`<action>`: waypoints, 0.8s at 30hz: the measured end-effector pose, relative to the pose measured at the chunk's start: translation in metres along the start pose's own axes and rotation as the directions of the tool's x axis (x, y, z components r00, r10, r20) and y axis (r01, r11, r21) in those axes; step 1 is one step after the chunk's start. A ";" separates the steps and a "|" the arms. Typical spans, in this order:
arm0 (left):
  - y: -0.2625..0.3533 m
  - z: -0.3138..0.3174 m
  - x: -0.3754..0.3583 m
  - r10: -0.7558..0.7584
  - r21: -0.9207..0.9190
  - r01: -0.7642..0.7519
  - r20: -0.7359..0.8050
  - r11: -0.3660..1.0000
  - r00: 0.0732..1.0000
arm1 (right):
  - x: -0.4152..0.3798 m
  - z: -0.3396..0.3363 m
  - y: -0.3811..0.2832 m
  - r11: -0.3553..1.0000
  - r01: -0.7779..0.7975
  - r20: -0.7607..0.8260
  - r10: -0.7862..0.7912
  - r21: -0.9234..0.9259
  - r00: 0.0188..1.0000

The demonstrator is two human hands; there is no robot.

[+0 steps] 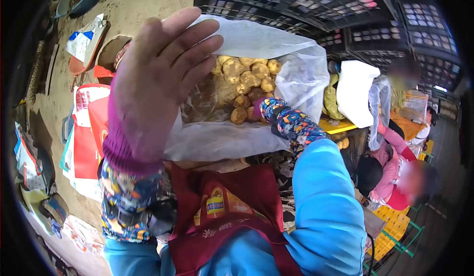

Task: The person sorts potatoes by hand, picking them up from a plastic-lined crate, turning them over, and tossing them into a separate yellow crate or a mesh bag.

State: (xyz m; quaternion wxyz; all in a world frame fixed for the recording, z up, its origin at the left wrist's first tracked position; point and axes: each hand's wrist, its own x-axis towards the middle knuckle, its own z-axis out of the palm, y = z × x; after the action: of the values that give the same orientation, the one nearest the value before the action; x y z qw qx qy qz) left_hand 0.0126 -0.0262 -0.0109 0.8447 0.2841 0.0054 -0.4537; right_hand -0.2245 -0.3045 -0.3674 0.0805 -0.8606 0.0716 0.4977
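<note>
My left hand [160,76] is raised close to the camera, in a soil-stained glove with a purple cuff. Its fingers are stretched out and nothing is in it. Below and beyond it, a crate lined with translucent plastic sheet [301,81] holds round yellowish potatoes [249,78], many smeared with brown soil. My right hand [256,98] reaches down among them at the crate's right side. That hand's brown glove blends with the potatoes, so its fingers cannot be made out.
Black plastic crates [296,1] are stacked behind the lined crate. A white foam-like block [356,93] stands to the right, near a yellow crate edge [338,125]. Co-workers in pink [385,169] sit farther right. Red and white bags [94,127] lie on the left.
</note>
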 end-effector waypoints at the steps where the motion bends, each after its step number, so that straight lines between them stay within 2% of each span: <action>1: 0.004 -0.003 0.000 -0.017 -0.066 0.018 0.005 0.998 1.000 | 0.005 0.003 -0.004 0.999 -0.043 0.037 0.043 0.024 0.998; 3: 0.007 -0.006 0.002 0.000 -0.095 -0.001 -0.011 0.995 1.000 | 0.004 -0.002 -0.014 0.992 -0.108 0.106 0.100 0.071 0.989; 5: 0.008 -0.007 0.003 -0.002 -0.153 -0.001 -0.020 0.988 1.000 | -0.024 -0.034 -0.035 0.981 -0.156 0.170 0.135 0.115 0.976; 7: 0.009 -0.008 0.003 0.002 -0.096 -0.006 -0.034 0.995 0.999 | -0.020 -0.042 -0.043 0.977 -0.179 0.182 0.157 0.115 0.971; 9: 0.004 -0.007 0.002 0.028 -0.050 -0.030 -0.054 0.998 0.998 | -0.005 -0.018 -0.048 0.979 -0.178 0.168 0.161 0.095 0.973; 10: 0.000 -0.007 0.002 0.055 -0.030 -0.057 -0.062 0.998 0.997 | 0.013 -0.005 -0.040 0.995 0.066 0.222 -0.047 -0.077 0.974; 12: -0.004 -0.007 0.001 0.036 -0.008 -0.037 -0.058 0.999 0.998 | 0.037 0.037 -0.027 0.992 0.117 0.197 -0.123 0.043 0.973; 14: 0.000 -0.007 0.007 -0.037 0.000 0.037 -0.034 0.999 0.999 | 0.046 0.031 -0.015 0.984 0.125 0.161 -0.145 0.131 0.976; 17: -0.005 0.000 0.002 -0.011 0.133 0.021 -0.074 0.991 0.997 | 0.017 -0.015 -0.019 0.964 0.068 0.152 -0.110 0.258 0.982; 18: -0.009 0.002 0.000 -0.006 0.230 0.030 -0.104 0.973 0.995 | -0.023 -0.051 -0.038 0.753 -0.064 0.170 -0.064 0.655 0.983; 19: -0.013 0.003 -0.003 0.007 0.326 0.035 -0.129 0.945 0.992 | -0.063 -0.091 -0.058 0.378 -0.174 0.198 -0.027 0.909 0.980; 20: -0.016 0.004 -0.004 0.029 0.424 0.034 -0.142 0.905 0.989 | -0.077 -0.113 -0.061 0.327 -0.069 0.102 -0.083 0.942 0.991; 21: -0.021 0.005 -0.004 0.038 0.468 0.041 -0.157 0.883 0.987 | -0.098 -0.139 -0.070 0.134 -0.028 0.043 -0.115 0.991 0.992; 23: -0.033 0.004 -0.007 0.055 0.551 0.061 -0.192 0.832 0.980 | -0.119 -0.170 -0.072 -0.131 0.117 -0.157 -0.347 0.984 0.925; 24: -0.043 0.006 -0.007 0.093 0.596 0.053 -0.212 0.801 0.973 | -0.136 -0.184 -0.078 -0.125 0.209 -0.240 -0.335 0.970 0.911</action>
State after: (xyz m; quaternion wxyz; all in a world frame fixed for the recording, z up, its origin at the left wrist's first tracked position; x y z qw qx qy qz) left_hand -0.0263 -0.0422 -0.0251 0.7104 0.5862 -0.0429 -0.3870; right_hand -0.1204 -0.2607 -0.1542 0.7795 -0.5028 0.2255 0.2977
